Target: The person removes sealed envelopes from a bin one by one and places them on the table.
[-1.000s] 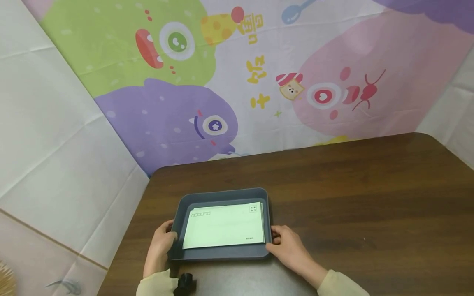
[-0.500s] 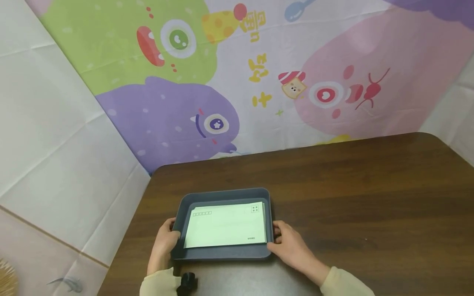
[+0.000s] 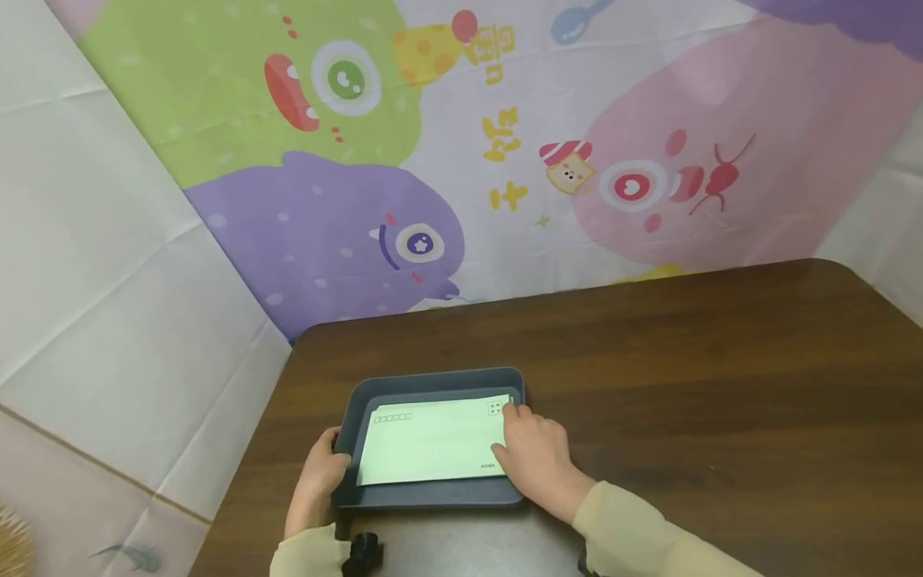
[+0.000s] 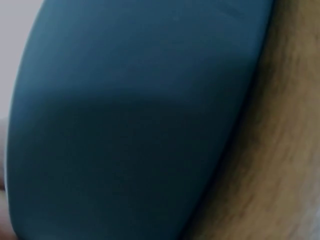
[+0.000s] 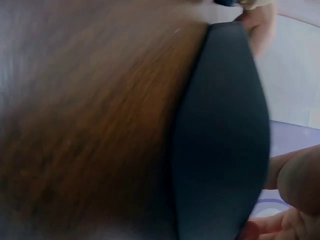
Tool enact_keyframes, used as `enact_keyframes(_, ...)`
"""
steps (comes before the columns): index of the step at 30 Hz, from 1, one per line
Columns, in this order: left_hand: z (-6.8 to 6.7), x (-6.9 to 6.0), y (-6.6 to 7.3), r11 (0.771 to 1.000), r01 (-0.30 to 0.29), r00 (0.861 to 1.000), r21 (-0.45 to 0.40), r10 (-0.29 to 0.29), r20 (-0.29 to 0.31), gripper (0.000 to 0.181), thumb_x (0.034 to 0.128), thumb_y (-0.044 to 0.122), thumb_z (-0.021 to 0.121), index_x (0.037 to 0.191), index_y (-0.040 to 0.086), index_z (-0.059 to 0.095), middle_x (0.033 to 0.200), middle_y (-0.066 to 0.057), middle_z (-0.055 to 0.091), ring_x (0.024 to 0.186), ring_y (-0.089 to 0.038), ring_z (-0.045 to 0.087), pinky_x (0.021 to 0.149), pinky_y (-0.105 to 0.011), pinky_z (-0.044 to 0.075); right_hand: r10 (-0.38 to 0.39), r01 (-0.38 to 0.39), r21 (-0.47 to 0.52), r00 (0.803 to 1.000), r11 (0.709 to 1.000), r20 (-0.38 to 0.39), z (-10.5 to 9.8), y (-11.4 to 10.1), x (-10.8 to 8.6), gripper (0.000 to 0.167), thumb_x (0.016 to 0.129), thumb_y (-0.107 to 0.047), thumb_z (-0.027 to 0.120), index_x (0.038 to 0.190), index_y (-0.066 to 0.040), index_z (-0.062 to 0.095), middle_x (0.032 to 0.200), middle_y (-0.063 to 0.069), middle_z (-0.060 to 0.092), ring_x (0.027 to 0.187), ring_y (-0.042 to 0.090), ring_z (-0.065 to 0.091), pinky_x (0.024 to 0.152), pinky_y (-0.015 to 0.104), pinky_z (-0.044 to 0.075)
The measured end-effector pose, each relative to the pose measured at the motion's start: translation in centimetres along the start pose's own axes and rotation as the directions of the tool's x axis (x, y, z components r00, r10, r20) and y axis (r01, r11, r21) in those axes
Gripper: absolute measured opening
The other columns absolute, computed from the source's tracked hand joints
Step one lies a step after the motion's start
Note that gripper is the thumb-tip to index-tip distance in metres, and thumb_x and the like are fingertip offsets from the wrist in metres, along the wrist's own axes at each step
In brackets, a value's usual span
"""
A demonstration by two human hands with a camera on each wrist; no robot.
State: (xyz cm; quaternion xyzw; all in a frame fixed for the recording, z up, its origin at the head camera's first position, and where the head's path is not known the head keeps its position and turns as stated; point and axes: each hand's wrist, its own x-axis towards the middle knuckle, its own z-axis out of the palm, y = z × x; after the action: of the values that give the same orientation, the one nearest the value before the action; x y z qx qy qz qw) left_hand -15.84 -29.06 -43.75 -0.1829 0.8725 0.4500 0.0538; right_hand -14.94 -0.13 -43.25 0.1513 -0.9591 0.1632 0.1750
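A dark grey rectangular tray [image 3: 433, 493] lies on the brown table, and a stack of pale envelopes [image 3: 433, 445] rests inside it. The top envelope has a row of small boxes at its upper left and a stamp square at its upper right. At the tray's left side my left hand [image 3: 317, 473] grips the wall, thumb at the rim. My right hand [image 3: 539, 453] reaches over the right wall, its fingertips at the right edge of the stack. In the right wrist view the tray's outer wall [image 5: 220, 130] hides what those fingertips touch.
The wood-grain table [image 3: 721, 401] extends to the right of and behind the tray. A cartoon-printed cloth [image 3: 519, 248] hangs along the back edge, and white panels [image 3: 144, 264] stand at the left. A black wrist device [image 3: 363, 553] sits at my left sleeve.
My right hand has let go of the tray's right wall and moved up and inward over the envelopes' right edge. The left hand keeps its grip; tray and stack stay in place.
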Motion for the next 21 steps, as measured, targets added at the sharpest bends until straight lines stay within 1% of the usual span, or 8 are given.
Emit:
enact_keyframes(1,-0.06,0.01,-0.04,1.000,0.004,1.000,0.001,-0.004,0.001,0.061,0.0735,-0.007,0.035,0.134,-0.009,0.028,0.125,-0.030,0.039,0.100,-0.037,0.042,0.078,-0.043,0.039,-0.003,0.003,-0.038,1.000,0.999,-0.002,0.22,-0.12,0.08,0.042,0.066,-0.030,0.075,0.091,0.000,0.059,0.066,0.006,0.056,0.049,0.019,0.053,0.041,0.029,0.038)
enact_keyframes(4,-0.13,0.03,-0.03,1.000,0.005,1.000,0.013,-0.005,-0.002,0.059,0.0750,-0.007,0.035,0.134,-0.010,0.028,0.126,-0.031,0.039,0.102,-0.038,0.041,0.081,-0.047,0.038,0.019,-0.017,-0.100,1.000,0.995,0.021,0.65,-0.40,0.34,0.052,0.065,-0.039,0.075,0.096,0.000,0.060,0.064,0.006,0.058,0.047,0.020,0.055,0.041,0.031,0.039)
enact_keyframes(8,-0.13,0.00,0.08,1.000,-0.002,1.000,0.024,0.002,0.003,0.059,0.0751,-0.007,0.035,0.133,-0.010,0.028,0.126,-0.031,0.039,0.102,-0.038,0.042,0.083,-0.048,0.037,0.038,-0.032,-0.122,0.998,0.992,0.053,0.78,-0.57,0.53,0.060,0.064,-0.044,0.075,0.101,0.000,0.059,0.065,0.007,0.060,0.049,0.023,0.057,0.042,0.032,0.040)
enact_keyframes(13,-0.05,0.01,0.08,0.999,-0.024,1.000,0.026,0.024,0.005,0.058,0.0741,-0.008,0.034,0.132,-0.011,0.028,0.124,-0.031,0.041,0.101,-0.037,0.042,0.080,-0.045,0.038,0.038,-0.033,-0.106,0.998,0.994,0.048,1.07,-0.40,0.69,0.057,0.061,-0.042,0.078,0.096,-0.002,0.058,0.061,0.006,0.059,0.048,0.024,0.057,0.041,0.033,0.039)
enact_keyframes(16,0.02,0.00,0.04,1.000,-0.021,1.000,0.020,0.021,0.004,0.059,0.0736,-0.008,0.034,0.132,-0.011,0.028,0.124,-0.031,0.040,0.101,-0.037,0.042,0.080,-0.044,0.038,0.047,-0.041,-0.092,0.997,0.995,0.060,1.13,-0.34,0.75,0.053,0.061,-0.039,0.079,0.093,-0.003,0.058,0.058,0.005,0.057,0.046,0.022,0.055,0.040,0.032,0.037)
enact_keyframes(21,0.09,-0.03,-0.09,1.000,-0.012,1.000,0.019,0.012,0.000,0.060,0.0740,-0.008,0.034,0.133,-0.011,0.027,0.124,-0.031,0.040,0.101,-0.037,0.042,0.079,-0.043,0.038,0.060,-0.053,-0.086,0.995,0.995,0.081,1.15,-0.35,0.79,0.051,0.063,-0.035,0.078,0.098,-0.003,0.059,0.055,0.003,0.054,0.045,0.020,0.054,0.039,0.031,0.036)
